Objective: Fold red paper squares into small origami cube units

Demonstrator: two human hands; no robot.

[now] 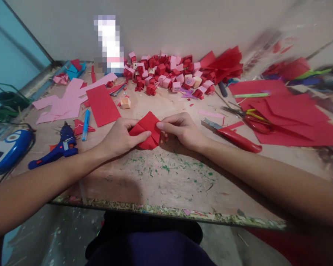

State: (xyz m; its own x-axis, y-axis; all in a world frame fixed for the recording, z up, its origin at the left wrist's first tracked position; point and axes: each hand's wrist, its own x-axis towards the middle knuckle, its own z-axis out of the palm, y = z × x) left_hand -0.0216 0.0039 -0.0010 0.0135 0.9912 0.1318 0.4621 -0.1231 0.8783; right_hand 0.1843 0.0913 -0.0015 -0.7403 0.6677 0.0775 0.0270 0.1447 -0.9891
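A folded piece of red paper (pixel 147 127) lies on the wooden table (pixel 166 177), held between both hands. My left hand (pixel 119 138) is closed on its left side, thumb pressing on top of the fold. From the right, my right hand (pixel 181 129) pinches the paper's edge with thumb and fingers. A small open pink paper box (pixel 125 102) stands just beyond the hands.
A heap of red and pink paper cubes (pixel 169 74) sits at the back. Pink sheets (pixel 63 103) and a red sheet (pixel 102 105) lie left, with a blue glue gun (pixel 61 146) and blue marker (pixel 85 125). Right: red cutter (pixel 235 138), scissors (pixel 252 118), red sheets (pixel 291 118).
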